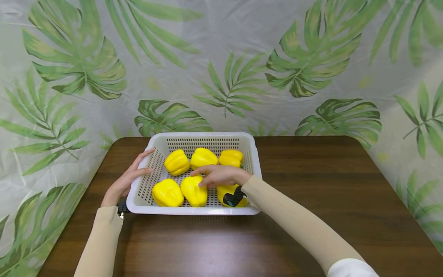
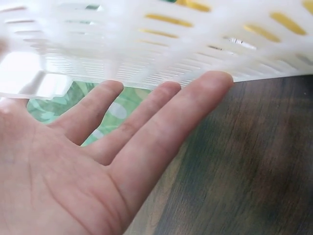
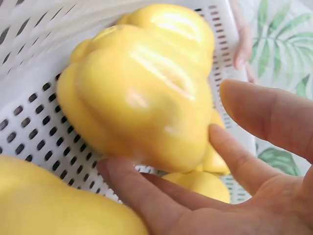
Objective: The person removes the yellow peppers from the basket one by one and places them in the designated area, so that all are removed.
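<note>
A white perforated plastic basket (image 1: 256, 161) holds several yellow bell peppers in two rows. My left hand (image 1: 126, 181) holds the basket's left rim, its thumb over the edge; in the left wrist view the other fingers (image 2: 161, 132) stretch along the outside of the slotted wall. My right hand (image 1: 221, 176) reaches into the basket above the front-middle bell pepper (image 1: 194, 192). Its fingers are spread beside that pepper in the right wrist view, the thumb (image 3: 264, 112) standing apart from it. Part of the front-right bell pepper (image 1: 225, 190) is hidden by the right wrist.
The basket stands on a dark brown wooden table (image 1: 311, 184), left of its middle near the back edge. A leaf-patterned cloth (image 1: 235, 77) hangs behind the table. Other bell peppers (image 1: 177, 162) sit along the basket's back side.
</note>
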Available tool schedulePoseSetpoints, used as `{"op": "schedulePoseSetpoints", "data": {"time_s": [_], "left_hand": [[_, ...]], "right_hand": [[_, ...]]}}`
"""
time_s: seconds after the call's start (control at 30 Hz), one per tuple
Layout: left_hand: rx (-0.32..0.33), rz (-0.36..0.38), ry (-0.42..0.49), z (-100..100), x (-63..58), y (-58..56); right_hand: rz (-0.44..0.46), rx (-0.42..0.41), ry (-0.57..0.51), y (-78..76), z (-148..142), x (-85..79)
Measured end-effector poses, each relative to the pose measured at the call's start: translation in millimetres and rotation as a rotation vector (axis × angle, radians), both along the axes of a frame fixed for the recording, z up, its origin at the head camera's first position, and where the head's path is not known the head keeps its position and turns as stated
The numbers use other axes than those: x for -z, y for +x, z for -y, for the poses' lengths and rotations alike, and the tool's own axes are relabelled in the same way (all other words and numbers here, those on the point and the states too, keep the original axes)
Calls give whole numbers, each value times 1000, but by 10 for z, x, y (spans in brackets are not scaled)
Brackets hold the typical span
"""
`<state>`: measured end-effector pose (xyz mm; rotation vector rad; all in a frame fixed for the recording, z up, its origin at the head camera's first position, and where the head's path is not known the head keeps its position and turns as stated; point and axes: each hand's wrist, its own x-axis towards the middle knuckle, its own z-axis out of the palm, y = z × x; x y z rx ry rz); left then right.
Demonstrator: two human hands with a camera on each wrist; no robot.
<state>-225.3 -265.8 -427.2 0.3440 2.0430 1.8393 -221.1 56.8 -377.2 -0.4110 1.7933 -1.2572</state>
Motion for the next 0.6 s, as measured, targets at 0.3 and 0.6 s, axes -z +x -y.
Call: {"op": "schedulePoseSetpoints", "data": {"time_s": [0.3,0.6], "left_hand": [[-18,6,-15,4,-3,6],[-23,0,-20,-7,8,11]], "right_hand": [[-60,-29,23,-25,82,87],[-143,-29,42,-8,134,106]]}}
